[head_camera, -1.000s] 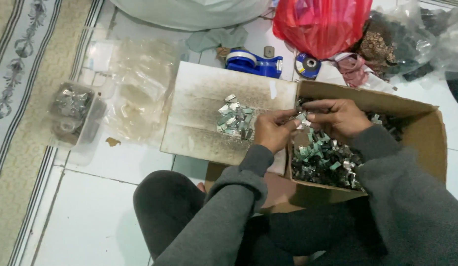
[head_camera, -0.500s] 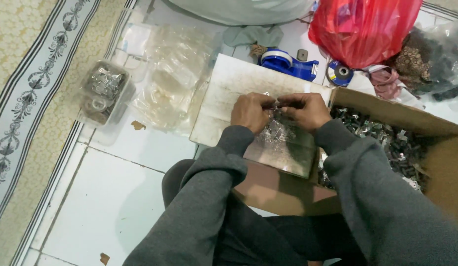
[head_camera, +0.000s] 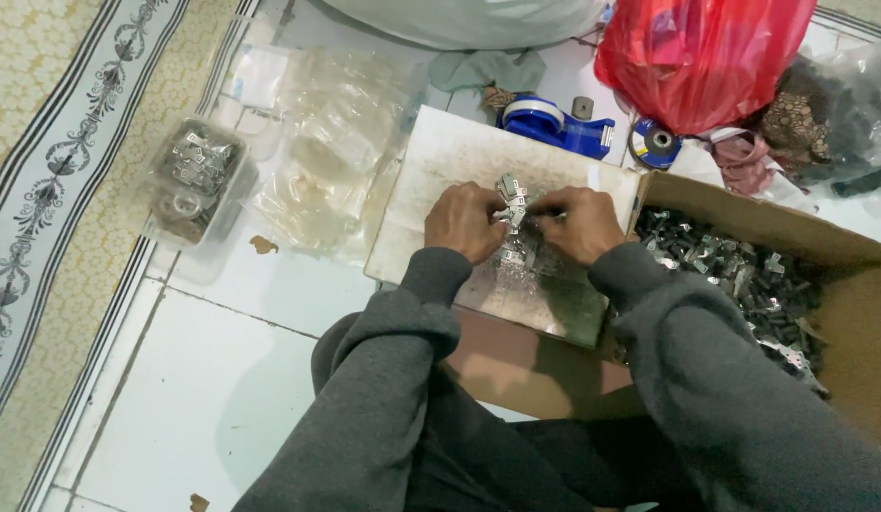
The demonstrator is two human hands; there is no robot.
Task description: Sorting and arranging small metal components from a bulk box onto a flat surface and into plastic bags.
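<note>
My left hand and my right hand meet over a pale cardboard flap, fingers pinched on small shiny metal clips stacked between them. More clips lie on the flap just below the hands. To the right, an open cardboard box holds a heap of the same metal clips. Grey sleeves cover both forearms.
A clear plastic tub of metal parts sits on the white tile floor at the left, beside clear plastic bags. A blue tape dispenser, a red plastic bag and a patterned mat lie around.
One second ago my hands were at the box edge beside a small pile on the flap; now both work together over the flap's middle. The camera view has shifted left.
</note>
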